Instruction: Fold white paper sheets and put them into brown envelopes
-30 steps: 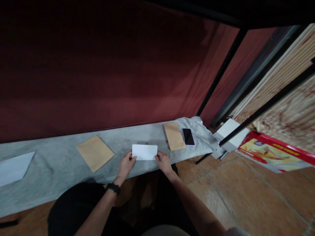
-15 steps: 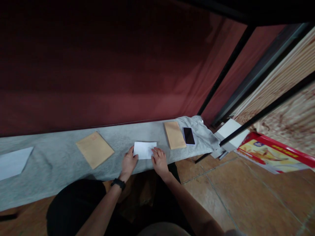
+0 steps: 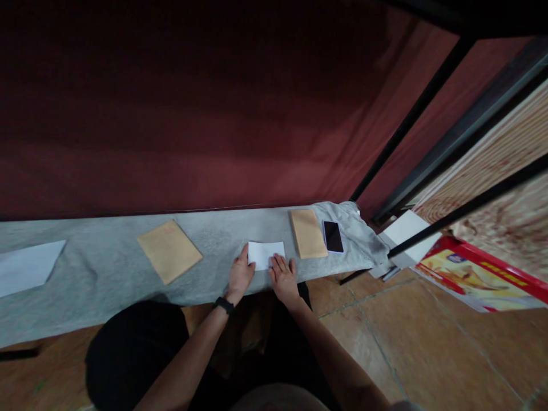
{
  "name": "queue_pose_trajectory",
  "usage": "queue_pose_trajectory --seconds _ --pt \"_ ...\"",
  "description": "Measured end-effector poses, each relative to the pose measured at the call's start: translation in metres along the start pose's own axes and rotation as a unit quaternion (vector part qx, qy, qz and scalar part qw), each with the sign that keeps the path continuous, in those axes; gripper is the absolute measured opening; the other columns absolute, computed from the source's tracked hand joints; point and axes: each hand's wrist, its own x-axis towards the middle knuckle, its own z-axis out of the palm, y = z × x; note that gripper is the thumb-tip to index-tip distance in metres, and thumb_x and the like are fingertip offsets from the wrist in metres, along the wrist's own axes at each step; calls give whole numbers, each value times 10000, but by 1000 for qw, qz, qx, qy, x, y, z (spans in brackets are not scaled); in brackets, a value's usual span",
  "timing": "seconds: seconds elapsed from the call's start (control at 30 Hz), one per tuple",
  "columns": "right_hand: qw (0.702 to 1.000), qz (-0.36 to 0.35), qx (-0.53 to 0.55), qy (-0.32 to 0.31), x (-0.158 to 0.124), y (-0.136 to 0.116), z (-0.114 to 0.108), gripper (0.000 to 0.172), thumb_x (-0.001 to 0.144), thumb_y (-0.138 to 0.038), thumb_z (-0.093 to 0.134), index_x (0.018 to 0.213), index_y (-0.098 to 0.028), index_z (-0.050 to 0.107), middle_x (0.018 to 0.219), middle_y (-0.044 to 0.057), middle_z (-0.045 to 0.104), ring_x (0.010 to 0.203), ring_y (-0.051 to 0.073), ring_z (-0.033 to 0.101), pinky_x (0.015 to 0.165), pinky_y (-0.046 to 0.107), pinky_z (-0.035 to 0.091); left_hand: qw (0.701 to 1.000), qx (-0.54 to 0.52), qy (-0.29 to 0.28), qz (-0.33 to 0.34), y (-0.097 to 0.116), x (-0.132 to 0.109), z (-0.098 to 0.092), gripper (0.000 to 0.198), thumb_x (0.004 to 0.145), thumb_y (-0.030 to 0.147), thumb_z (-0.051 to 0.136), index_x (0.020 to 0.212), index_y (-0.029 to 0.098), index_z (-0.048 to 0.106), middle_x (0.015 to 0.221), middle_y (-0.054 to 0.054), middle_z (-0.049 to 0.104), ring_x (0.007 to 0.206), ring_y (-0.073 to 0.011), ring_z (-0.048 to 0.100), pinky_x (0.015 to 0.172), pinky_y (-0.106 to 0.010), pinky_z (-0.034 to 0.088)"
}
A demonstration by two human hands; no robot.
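Note:
A small white piece of paper [image 3: 264, 252], seemingly folded, lies on the grey cloth in front of me. My left hand [image 3: 241, 275] grips its left edge, the thumb over the lower left corner. On its lower right part rests my right hand [image 3: 284, 277], fingers stretched out flat and pressing on the paper. Just right of it is a brown envelope [image 3: 309, 234], apart from both hands. Another brown envelope [image 3: 170, 251] lies at an angle to the left.
The narrow bench [image 3: 107, 285] is draped in grey cloth. A phone [image 3: 333, 236] lies by the right envelope, larger white paper [image 3: 28, 267] at far left. A dark red panel [image 3: 192, 171] rises behind. Black bars [image 3: 411, 120] and a red-yellow box [image 3: 479, 274] stand right.
The white paper and both hands have shifted slightly right, closer to the right envelope. My right fingers now lie flatter on the paper. The camera view has turned a little.

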Motion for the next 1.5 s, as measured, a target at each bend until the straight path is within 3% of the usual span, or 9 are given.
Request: queue_pose_trajectory --seconds 0.3,0.4,0.5,0.57,0.67,0.77,0.87,1.1,1.5 --pt "999 6 -51 7 14 1 6 481 1063 -339 468 1504 -149 506 1558 165 475 1443 291 453 1213 486 315 996 87 21 7 1 -10 3 634 935 250 525 1550 166 392 1122 -164 696 971 -283 690 863 -388 544" --pt "998 9 -53 18 12 5 8 508 1061 -344 462 1528 -145 470 1572 173 450 1446 301 446 1206 502 323 991 116 44 52 -1 -13 4 584 932 224 511 1507 144 446 1171 -167 684 1140 -301 625 992 -426 501" --pt "998 4 -50 29 11 6 10 507 1068 -350 425 1533 -150 462 1573 161 454 1449 303 440 1199 517 324 979 149 72 118 -1 -14 12 557 920 158 472 1477 131 482 1398 -187 587 1343 -314 503 1118 -467 421" --pt "998 2 -50 29 10 6 11 505 1069 -345 408 1533 -153 462 1577 157 450 1452 303 436 1197 521 320 969 158 57 183 -2 -16 21 567 916 118 430 1480 125 483 1548 -179 472 1465 -311 390 1175 -470 372" --pt "999 -1 -52 13 9 7 12 504 1068 -307 384 1534 -130 458 1582 166 441 1470 301 407 1203 516 305 948 163 -16 272 -3 -19 36 577 945 121 352 1514 127 450 1630 -140 389 1535 -270 299 1234 -464 309" --pt "998 -4 -55 -2 8 8 11 507 1066 -273 361 1539 -112 446 1587 173 431 1488 302 376 1209 518 290 932 173 -67 311 -6 -23 44 597 979 143 276 1570 122 356 1634 -127 389 1530 -218 318 1264 -449 260" --pt "999 -6 -49 -4 8 9 11 513 1067 -283 359 1547 -120 435 1588 182 427 1486 300 380 1208 529 289 920 189 -74 335 -12 -25 40 589 1005 204 273 1583 101 321 1647 -138 357 1549 -206 269 1281 -428 210" --pt "999 -9 -42 6 6 13 11 525 1074 -309 343 1553 -106 418 1583 189 431 1480 306 386 1202 545 294 906 210 -57 363 -26 -32 26 664 999 430 458 1571 113 343 1654 -163 329 1569 -257 199 1290 -457 164" --pt "999 3 -49 16 -5 25 3 579 1088 -391 338 1540 -36 403 1547 233 467 1469 323 397 1201 538 295 914 215 -57 339 -32 -38 27 741 979 465 496 1570 58 307 1650 -213 312 1571 -277 184 1286 -459 173"
